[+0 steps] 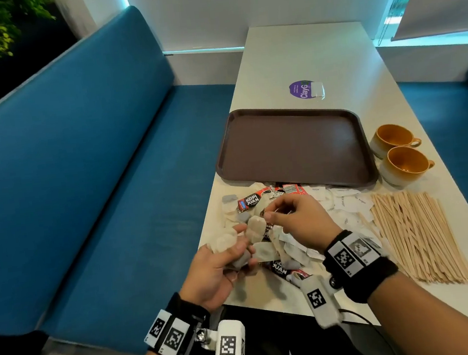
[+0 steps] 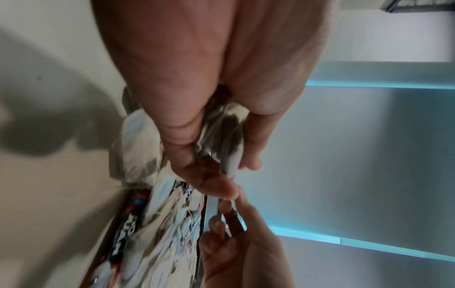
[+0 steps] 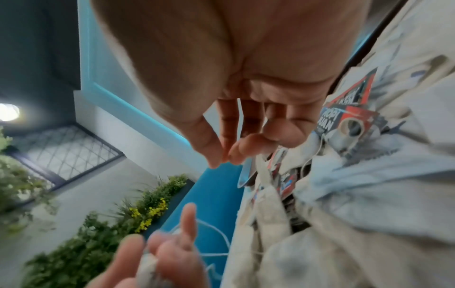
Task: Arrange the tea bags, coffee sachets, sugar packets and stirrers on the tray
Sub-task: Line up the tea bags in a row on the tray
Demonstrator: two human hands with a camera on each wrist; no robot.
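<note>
Over the near edge of the white table, we are gathering tea bags out of the mixed heap, so we are judging this to be the sorting step, with nothing yet laid on the brown tray just beyond the heap. Our left hand is curling around a bunch of soft, papery bags, while our right hand is pinching a thin white string between thumb and forefinger, seemingly teasing it free. Next, we are probably needing to untangle the strings without tearing the limp, pale pouches, then carry the bunch to the tray. Glossy red-and-black coffee sachets are lying among flat white sugar packets. Slim, pale wooden stirrers are lying spread to the right, near two glazed ochre cups.
</note>
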